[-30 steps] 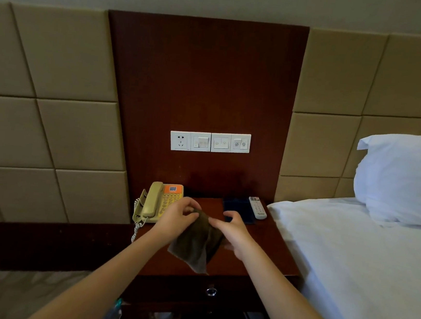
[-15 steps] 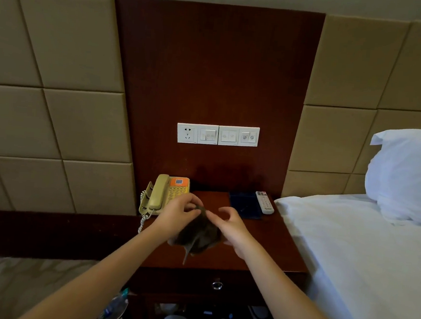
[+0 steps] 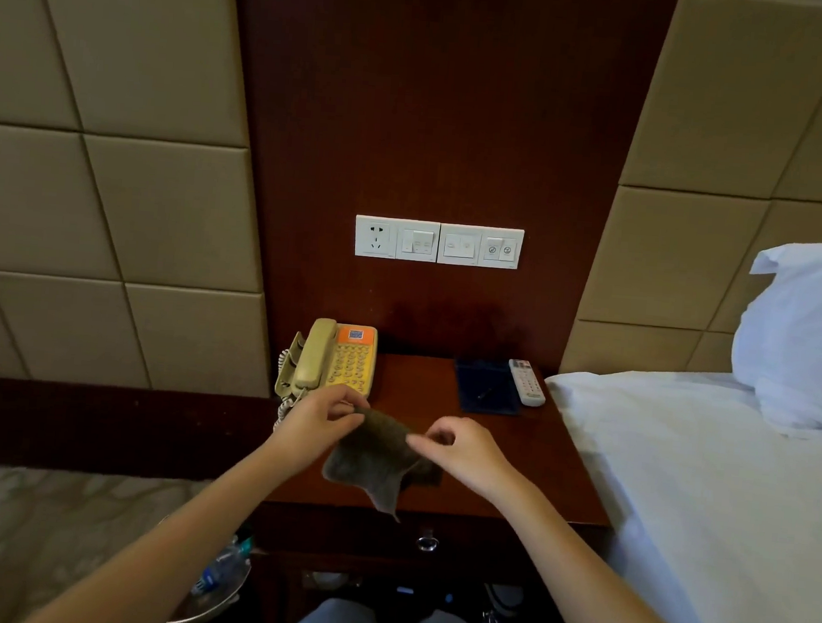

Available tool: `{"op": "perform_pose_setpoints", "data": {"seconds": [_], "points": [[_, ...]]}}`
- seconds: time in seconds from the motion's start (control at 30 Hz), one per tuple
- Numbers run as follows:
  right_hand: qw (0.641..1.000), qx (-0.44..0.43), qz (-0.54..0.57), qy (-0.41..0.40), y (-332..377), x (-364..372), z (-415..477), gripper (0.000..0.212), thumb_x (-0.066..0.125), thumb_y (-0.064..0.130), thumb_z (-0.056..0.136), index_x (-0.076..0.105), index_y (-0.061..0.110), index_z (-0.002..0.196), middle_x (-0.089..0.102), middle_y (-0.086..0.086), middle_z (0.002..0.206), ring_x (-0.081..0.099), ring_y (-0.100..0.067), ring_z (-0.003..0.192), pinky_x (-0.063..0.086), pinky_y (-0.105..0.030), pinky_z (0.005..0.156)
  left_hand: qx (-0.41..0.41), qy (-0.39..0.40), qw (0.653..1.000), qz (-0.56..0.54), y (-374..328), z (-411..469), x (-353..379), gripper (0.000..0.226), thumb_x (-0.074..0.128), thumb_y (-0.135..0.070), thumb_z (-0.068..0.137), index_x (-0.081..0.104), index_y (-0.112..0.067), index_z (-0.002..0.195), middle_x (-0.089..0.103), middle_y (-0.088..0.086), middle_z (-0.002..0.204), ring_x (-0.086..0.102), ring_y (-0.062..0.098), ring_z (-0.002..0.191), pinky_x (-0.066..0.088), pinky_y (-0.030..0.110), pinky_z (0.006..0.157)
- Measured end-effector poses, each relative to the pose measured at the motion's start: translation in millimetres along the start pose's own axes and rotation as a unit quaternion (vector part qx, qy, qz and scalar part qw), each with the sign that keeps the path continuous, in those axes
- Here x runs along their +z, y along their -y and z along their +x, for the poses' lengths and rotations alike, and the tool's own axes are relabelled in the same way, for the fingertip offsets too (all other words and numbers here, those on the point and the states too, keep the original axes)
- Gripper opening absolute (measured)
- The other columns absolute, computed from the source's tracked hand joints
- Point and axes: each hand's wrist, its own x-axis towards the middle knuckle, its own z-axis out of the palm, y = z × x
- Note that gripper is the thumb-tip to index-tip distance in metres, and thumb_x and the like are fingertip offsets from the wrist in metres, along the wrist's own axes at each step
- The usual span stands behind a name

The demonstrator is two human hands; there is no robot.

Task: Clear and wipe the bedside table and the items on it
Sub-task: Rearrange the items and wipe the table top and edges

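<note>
I see the brown cloth (image 3: 372, 460) held up over the front half of the bedside table (image 3: 524, 472). It hangs between two hands. The left hand (image 3: 314, 424) pinches the cloth's top edge at the cloth's 10 o'clock. Its thumb and first finger are pressed together on the cloth, and the other fingers are curled in behind. The right hand (image 3: 467, 451) pinches the top edge at the cloth's 2 o'clock, also with the thumb and first finger. Its other fingers are bent loosely. The cloth sags down from both pinches. Its lowest corner points to 6 o'clock, past the table's front edge and just above the drawer knob (image 3: 426, 542). I cannot tell if the cloth touches the table top.

Both bare arms reach in from the bottom of my view and lean toward each other. The hands are near each other but apart.

On the table, the yellow phone (image 3: 346, 362) sits at 10 o'clock. A dark blue pad (image 3: 486, 386) lies at 1 o'clock, with a white remote (image 3: 526, 382) just beside it. The bed (image 3: 705, 482) is at 3 o'clock.
</note>
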Motion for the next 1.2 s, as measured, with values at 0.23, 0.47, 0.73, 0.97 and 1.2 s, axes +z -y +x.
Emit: {"op": "perform_pose_setpoints", "data": {"seconds": [0.23, 0.47, 0.73, 0.97, 1.2], "points": [[0.992, 0.041, 0.108, 0.05, -5, 2, 15, 0.01, 0.064, 0.026, 0.088, 0.064, 0.017, 0.089, 0.06, -0.001, 0.093, 0.057, -0.02, 0.096, 0.045, -0.035, 0.086, -0.049, -0.029, 0.996, -0.075, 20, 0, -7, 0.008, 0.061, -0.013, 0.09, 0.066, -0.015, 0.096, 0.071, -0.001, 0.088, 0.066, 0.015, 0.083, 0.052, 0.027, 0.073], [0.984, 0.098, -0.133, -0.07, -26, 50, 67, 0.043, 0.049, 0.034, 0.098, 0.042, 0.02, 0.137, 0.049, -0.003, 0.133, 0.05, -0.022, 0.119, 0.041, -0.039, 0.096, -0.133, -0.107, 0.985, 0.021, 71, 36, 21, 0.037, 0.059, -0.022, 0.092, 0.051, -0.014, 0.127, 0.061, 0.004, 0.12, 0.056, 0.019, 0.115, 0.047, 0.028, 0.091], [0.925, -0.016, -0.362, 0.114, -75, 114, 81, 0.06, 0.031, 0.031, 0.102, 0.003, 0.021, 0.154, -0.007, 0.004, 0.161, -0.011, -0.015, 0.147, -0.01, -0.059, 0.113, -0.018, 0.133, 0.918, 0.373, 125, 48, 114, 0.057, 0.014, -0.042, 0.103, 0.001, -0.017, 0.152, -0.003, 0.0, 0.16, -0.007, 0.015, 0.146, -0.003, 0.035, 0.119], [0.945, 0.049, -0.31, 0.093, -137, 72, 87, 0.053, 0.009, 0.041, 0.103, -0.012, 0.031, 0.151, -0.019, 0.016, 0.157, -0.02, -0.005, 0.143, -0.013, -0.053, 0.114, 0.061, 0.16, 0.91, 0.378, 108, 89, 164, 0.103, -0.032, -0.06, 0.061, -0.007, -0.018, 0.151, -0.011, 0.0, 0.159, -0.014, 0.016, 0.145, -0.011, 0.033, 0.114], [0.92, 0.167, -0.344, 0.084, -205, 6, 51, 0.055, 0.008, 0.043, 0.102, -0.017, 0.031, 0.15, -0.026, 0.015, 0.155, -0.027, -0.001, 0.136, -0.007, -0.054, 0.114, 0.072, 0.251, 0.893, 0.365, 49, 110, 252, 0.059, 0.004, -0.045, 0.101, -0.007, -0.016, 0.151, -0.013, 0.002, 0.159, -0.016, 0.019, 0.145, -0.011, 0.038, 0.115]]}}
